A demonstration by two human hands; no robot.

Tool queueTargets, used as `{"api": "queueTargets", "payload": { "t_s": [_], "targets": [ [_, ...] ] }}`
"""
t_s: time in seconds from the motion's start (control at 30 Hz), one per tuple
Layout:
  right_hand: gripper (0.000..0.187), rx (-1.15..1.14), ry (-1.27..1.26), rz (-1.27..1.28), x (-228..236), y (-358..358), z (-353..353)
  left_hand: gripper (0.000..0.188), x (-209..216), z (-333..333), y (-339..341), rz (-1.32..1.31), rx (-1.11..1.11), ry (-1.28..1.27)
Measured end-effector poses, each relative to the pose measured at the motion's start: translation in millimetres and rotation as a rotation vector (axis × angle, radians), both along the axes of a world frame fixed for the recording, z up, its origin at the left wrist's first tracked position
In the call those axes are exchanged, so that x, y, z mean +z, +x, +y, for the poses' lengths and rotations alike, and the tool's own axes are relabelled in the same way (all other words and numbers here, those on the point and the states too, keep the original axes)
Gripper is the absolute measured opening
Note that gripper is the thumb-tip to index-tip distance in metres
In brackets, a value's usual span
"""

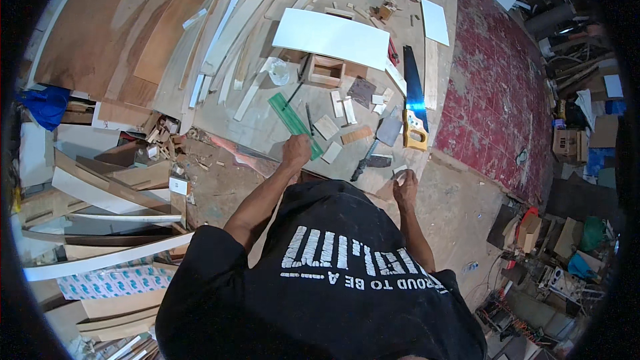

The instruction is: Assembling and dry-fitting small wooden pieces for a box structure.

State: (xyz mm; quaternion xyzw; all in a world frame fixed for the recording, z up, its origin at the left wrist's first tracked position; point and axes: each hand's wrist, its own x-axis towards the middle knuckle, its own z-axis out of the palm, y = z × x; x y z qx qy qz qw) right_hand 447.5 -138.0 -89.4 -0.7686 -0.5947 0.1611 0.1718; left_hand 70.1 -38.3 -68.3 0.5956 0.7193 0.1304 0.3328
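My left hand is closed at the near end of a long green strip, its fingers curled over the edge. A thin dark rod crosses the strip's far part, and a dark slim tool lies beside it. At the table's near edge, my right hand pinches a small pale piece, partly hidden by the fingers. Between the hands are small wood blocks, an orange-brown block and a putty knife with a dark handle. A handsaw with a yellow handle lies to the right.
A white board rests over a small open wooden box. A clear plastic bag sits to its left. Long wood strips and brown sheets fill the far left. Offcuts pile up at left; a red floor lies right.
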Motion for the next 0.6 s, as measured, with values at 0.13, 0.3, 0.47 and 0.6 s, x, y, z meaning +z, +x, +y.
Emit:
{"api": "queueTargets", "payload": {
  "t_s": [0.13, 0.3, 0.47, 0.6],
  "targets": [
    [0.033, -0.195, 0.031, -0.069, 14.5, -23.6, -7.0, 0.014, 5.7, 13.1, -39.3, 0.059, -0.217, 0.022],
    [0.026, -0.227, 0.042, -0.088, 2.3, -47.2, -29.1, 0.028, -11.3, 15.9, -58.9, 0.119, -0.524, 0.354],
    [0.021, -0.280, -0.009, -0.079, -6.0, -64.7, -55.5, 0.042, 8.9, 24.5, -65.4, 0.172, -0.598, 0.184],
    [0.016, -0.232, -0.094, 0.017, 4.6, -76.4, -64.3, 0.041, -3.7, 25.1, -90.4, 0.165, -0.565, 0.255]
  ]
}}
